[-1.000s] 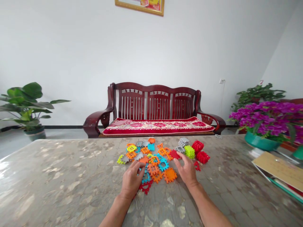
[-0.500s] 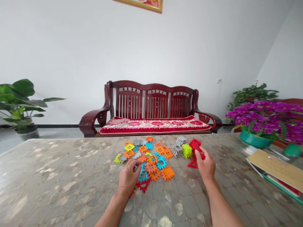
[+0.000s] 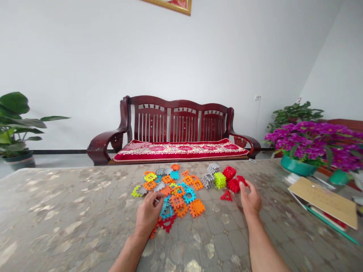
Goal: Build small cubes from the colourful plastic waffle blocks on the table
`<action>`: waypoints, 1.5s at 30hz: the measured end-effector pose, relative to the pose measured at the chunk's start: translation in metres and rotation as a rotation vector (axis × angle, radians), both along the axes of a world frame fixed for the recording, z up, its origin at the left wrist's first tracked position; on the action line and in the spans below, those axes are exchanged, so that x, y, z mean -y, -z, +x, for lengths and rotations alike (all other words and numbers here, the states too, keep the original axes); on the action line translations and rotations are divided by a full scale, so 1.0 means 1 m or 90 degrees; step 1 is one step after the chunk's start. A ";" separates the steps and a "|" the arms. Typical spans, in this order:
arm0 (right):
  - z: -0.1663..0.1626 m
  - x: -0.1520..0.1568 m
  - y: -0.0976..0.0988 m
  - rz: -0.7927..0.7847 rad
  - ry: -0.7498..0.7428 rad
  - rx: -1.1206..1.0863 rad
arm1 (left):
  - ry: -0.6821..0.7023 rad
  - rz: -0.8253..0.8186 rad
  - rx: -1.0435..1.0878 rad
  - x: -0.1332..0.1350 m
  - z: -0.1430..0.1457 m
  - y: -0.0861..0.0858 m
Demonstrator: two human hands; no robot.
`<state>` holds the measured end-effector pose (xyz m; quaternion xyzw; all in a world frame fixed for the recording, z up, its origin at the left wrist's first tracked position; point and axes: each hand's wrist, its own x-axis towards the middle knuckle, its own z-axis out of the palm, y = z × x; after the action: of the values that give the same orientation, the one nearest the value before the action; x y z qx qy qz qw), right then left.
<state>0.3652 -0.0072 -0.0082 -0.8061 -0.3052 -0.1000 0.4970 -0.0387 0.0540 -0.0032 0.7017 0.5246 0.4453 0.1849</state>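
Observation:
My left hand (image 3: 149, 211) rests at the near left edge of a loose pile of plastic interlocking tiles, beside a blue tile (image 3: 166, 210) and a salmon-orange tile (image 3: 165, 190). Its fingers are curved, with a gap to the thumb, and I see nothing held. My right hand (image 3: 251, 198) is at a group of red tiles (image 3: 233, 185), thumb and fingertips closed on a red tile (image 3: 241, 180) at the group's right side. Another red stack (image 3: 229, 172) stands just behind. A red triangular tile (image 3: 226, 195) lies in front.
Lime-green (image 3: 220, 180) and grey stacks (image 3: 208, 181) stand left of the red ones. A cardboard-coloured folder (image 3: 323, 202) and purple flowers in a green pot (image 3: 299, 166) are on the right. Beyond the patterned table (image 3: 85, 226) is a wooden bench (image 3: 184, 124).
My right hand has shifted slightly right and back from the red stack, uncovering more red tiles. My left hand keeps its place by the pile. The whole view has shifted a little.

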 end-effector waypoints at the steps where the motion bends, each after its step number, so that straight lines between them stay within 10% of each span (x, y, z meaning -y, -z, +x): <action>1: 0.000 -0.001 0.001 -0.022 -0.006 0.009 | 0.000 0.001 0.001 0.000 0.000 0.001; 12: 0.006 -0.008 0.011 -0.115 -0.058 0.056 | 0.003 0.009 0.005 -0.001 0.000 0.002; 23: -0.007 -0.005 0.001 0.068 -0.092 0.181 | -0.017 0.000 0.018 0.001 0.000 -0.002; 34: -0.108 -0.025 -0.003 0.053 -0.488 0.237 | -0.104 -0.046 -0.002 0.000 -0.006 -0.003; 45: -0.146 -0.016 -0.008 -0.202 -0.733 0.268 | 0.059 -0.023 -0.170 0.003 0.001 -0.002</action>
<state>0.2188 0.0092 -0.0002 -0.5397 -0.7923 0.0739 0.2750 -0.0378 0.0509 -0.0010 0.7749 0.5195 0.3290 0.1465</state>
